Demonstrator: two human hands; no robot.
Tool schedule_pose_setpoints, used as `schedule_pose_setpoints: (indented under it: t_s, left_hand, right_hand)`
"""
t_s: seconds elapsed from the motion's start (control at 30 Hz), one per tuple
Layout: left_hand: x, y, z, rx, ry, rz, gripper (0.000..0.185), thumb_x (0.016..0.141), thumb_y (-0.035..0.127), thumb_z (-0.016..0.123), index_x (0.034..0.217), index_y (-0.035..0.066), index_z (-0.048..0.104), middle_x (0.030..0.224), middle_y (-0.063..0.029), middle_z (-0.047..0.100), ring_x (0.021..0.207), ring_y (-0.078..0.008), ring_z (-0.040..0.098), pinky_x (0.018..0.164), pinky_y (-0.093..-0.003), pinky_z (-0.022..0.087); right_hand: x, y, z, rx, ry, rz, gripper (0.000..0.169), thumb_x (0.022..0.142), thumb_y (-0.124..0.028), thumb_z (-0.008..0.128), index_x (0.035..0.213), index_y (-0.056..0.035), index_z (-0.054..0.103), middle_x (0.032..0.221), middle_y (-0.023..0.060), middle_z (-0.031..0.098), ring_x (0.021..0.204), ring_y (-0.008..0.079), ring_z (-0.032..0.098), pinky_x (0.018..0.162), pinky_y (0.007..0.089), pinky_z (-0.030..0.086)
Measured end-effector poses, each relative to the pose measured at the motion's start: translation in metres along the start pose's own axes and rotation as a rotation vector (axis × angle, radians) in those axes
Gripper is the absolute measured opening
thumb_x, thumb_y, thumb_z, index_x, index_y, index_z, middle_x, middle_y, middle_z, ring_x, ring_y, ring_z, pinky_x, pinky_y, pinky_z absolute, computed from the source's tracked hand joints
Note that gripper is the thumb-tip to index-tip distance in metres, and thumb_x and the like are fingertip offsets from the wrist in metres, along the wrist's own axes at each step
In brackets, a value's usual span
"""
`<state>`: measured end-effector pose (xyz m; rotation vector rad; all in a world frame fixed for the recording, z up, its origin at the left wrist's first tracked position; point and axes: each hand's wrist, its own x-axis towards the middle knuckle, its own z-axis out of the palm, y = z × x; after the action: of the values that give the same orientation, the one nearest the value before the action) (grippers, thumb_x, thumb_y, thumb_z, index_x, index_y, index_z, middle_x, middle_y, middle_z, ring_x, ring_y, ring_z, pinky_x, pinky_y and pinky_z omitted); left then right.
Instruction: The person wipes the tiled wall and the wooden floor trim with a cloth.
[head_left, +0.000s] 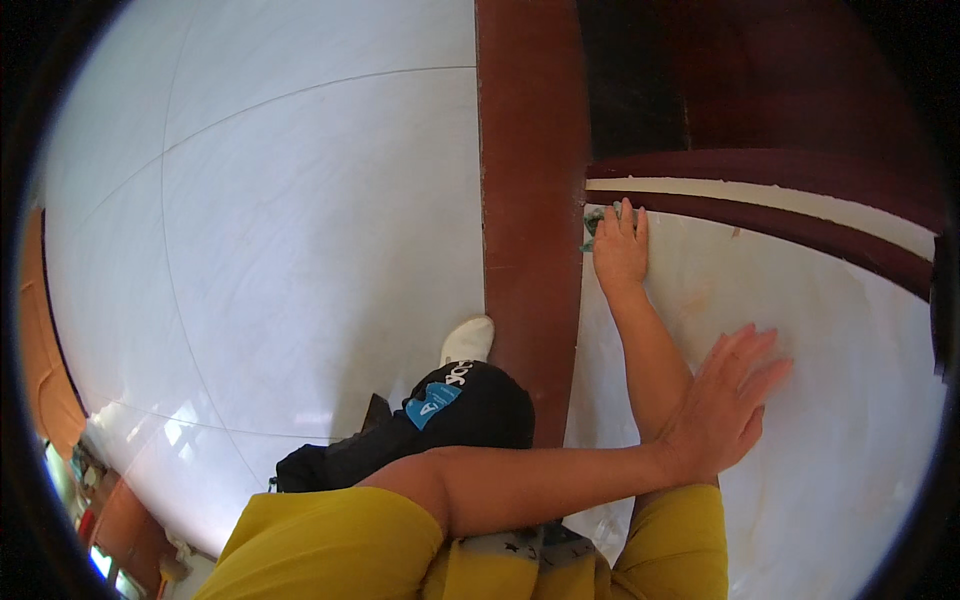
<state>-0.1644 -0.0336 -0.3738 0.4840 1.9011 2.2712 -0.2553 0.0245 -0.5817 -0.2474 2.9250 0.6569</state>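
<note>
My right hand (621, 244) lies palm down over a crumpled green cloth (592, 219), which shows past the fingertips and left side of the hand. Cloth and hand rest on the pale marbled floor (840, 450), in the corner between a reddish-brown strip (532, 225) and the curved dark-red edge (757, 212) of a panel. My left arm crosses over the right forearm. At its end my left hand (724, 409), slightly blurred, has its fingers spread and holds nothing; it is over the pale floor right of the strip.
Large white glossy tiles (315, 247) spread left of the strip. A white shoe (469, 340) touches the strip's edge, beside a black-clothed knee (480, 405). A cream band (765, 193) runs along the dark-red panel. Brown furniture (56, 345) and small items stand at far left.
</note>
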Motion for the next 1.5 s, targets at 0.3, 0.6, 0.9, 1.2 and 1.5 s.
schedule_pose_setpoints:
  t_s: [0.3,0.6,0.9,1.2,1.5]
  left_hand:
    - [0.022,-0.014,-0.025,-0.061,0.005,-0.130,0.046,0.066,0.000,0.054,0.111,0.005,0.046,0.121,-0.0195,0.037,0.114,-0.0381,0.034,0.095,-0.0455,0.029]
    - [0.005,-0.004,-0.022,-0.132,-0.138,-0.177,0.044,0.067,-0.001,0.054,0.110,0.004,0.045,0.120,-0.0181,0.038,0.114,-0.0369,0.034,0.095,-0.0442,0.030]
    - [-0.026,-0.004,-0.001,-0.136,-0.233,-0.196,0.045,0.064,-0.001,0.055,0.108,0.003,0.044,0.116,-0.0175,0.038,0.112,-0.0369,0.036,0.094,-0.0444,0.031]
    - [-0.060,0.002,0.010,-0.129,-0.383,-0.172,0.046,0.064,0.002,0.057,0.109,0.003,0.044,0.116,-0.0164,0.039,0.112,-0.0351,0.037,0.094,-0.0441,0.032]
    - [-0.068,0.011,0.000,-0.241,-0.407,-0.173,0.045,0.065,-0.001,0.056,0.107,0.002,0.043,0.114,-0.0152,0.039,0.112,-0.0334,0.036,0.092,-0.0426,0.033]
  right_hand:
    - [0.037,-0.026,0.052,-0.125,-0.373,-0.112,0.038,0.087,-0.023,0.039,0.115,-0.0017,0.054,0.129,0.0109,0.043,0.128,0.0317,0.022,0.105,0.0470,0.007]
    - [-0.001,-0.052,0.089,-0.243,-0.397,-0.184,0.041,0.089,-0.026,0.037,0.121,-0.0029,0.049,0.133,0.0141,0.038,0.128,0.0338,0.021,0.105,0.0481,0.008]
    - [-0.093,-0.075,0.103,-0.182,-0.535,-0.319,0.042,0.088,-0.023,0.035,0.121,0.0003,0.048,0.133,0.0142,0.038,0.129,0.0347,0.020,0.105,0.0480,0.008]
    - [-0.208,-0.105,0.152,-0.046,-0.508,-0.208,0.043,0.087,-0.020,0.036,0.119,0.0050,0.048,0.133,0.0172,0.037,0.127,0.0350,0.022,0.105,0.0460,0.011]
    - [-0.187,-0.111,0.108,0.350,-0.892,-0.024,0.025,0.081,-0.017,0.046,0.094,-0.0098,0.066,0.108,0.0137,0.056,0.111,0.0299,0.043,0.090,0.0368,0.034]
